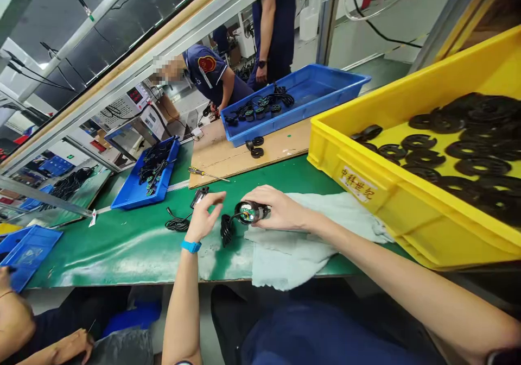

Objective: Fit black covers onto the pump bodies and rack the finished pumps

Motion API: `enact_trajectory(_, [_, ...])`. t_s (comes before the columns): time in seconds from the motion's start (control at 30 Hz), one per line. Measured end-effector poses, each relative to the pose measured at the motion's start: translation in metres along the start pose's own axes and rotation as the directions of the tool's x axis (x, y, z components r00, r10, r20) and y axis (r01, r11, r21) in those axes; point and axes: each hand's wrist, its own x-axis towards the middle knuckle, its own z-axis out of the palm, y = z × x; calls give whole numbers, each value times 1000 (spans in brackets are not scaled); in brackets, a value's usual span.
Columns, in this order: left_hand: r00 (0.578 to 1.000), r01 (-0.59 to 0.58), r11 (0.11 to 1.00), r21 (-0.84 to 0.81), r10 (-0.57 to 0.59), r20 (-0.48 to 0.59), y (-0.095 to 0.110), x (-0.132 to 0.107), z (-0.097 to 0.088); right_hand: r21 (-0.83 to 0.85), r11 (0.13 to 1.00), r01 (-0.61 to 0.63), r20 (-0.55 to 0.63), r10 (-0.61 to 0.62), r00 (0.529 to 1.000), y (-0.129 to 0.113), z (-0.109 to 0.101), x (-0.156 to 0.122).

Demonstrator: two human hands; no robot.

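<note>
My right hand point(277, 208) wraps over a black cylindrical device point(250, 212), whose open end shows a green circuit board. My left hand point(205, 215), with a blue wristband point(191, 246), hovers just left of the device with its fingers apart, holding nothing. A black cable point(226, 229) runs from the device and lies bunched below it on the green work mat point(122, 251). Left of my left hand lie a coiled black cable point(178, 224) and a small black part point(199, 196). A grey-green cloth point(301, 251) lies under my right forearm.
A screwdriver point(205, 174) lies on a wooden board point(248, 150). Blue trays point(146, 180) point(321, 90) hold black cabled parts. A yellow crate point(407, 191) of black rings stands right. Co-workers point(207, 74) point(272, 33) stand beyond; another person's hand point(69, 348) shows bottom left.
</note>
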Motion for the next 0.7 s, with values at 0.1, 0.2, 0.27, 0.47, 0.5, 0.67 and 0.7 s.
enact_trajectory(0.1, [999,-29,997,-77,26,-36,29,-8,13,51,997,-64,-80,68,995,2,-1,-10])
enact_trajectory(0.2, [836,21,988,-153,-102,-539,66,-50,38,90,984,-156,-217,172,961,1,3,-25])
enact_trajectory(0.27, [705,13,973,-229,-171,-689,92,-87,61,128,964,-234,-319,263,910,-3,9,-38])
enact_trajectory(0.47, [968,188,915,-358,-235,-92,117,-116,110,327,861,-390,-433,503,748,-21,33,-72])
enact_trajectory(0.5, [976,170,909,-382,-210,-65,115,-109,112,341,855,-390,-425,510,748,-22,36,-76])
enact_trajectory(0.67, [986,167,892,-421,-142,90,112,-84,122,328,854,-405,-484,520,704,-21,57,-92])
enact_trajectory(0.7, [983,181,891,-417,-157,92,114,-83,126,313,859,-406,-504,512,696,-20,60,-95])
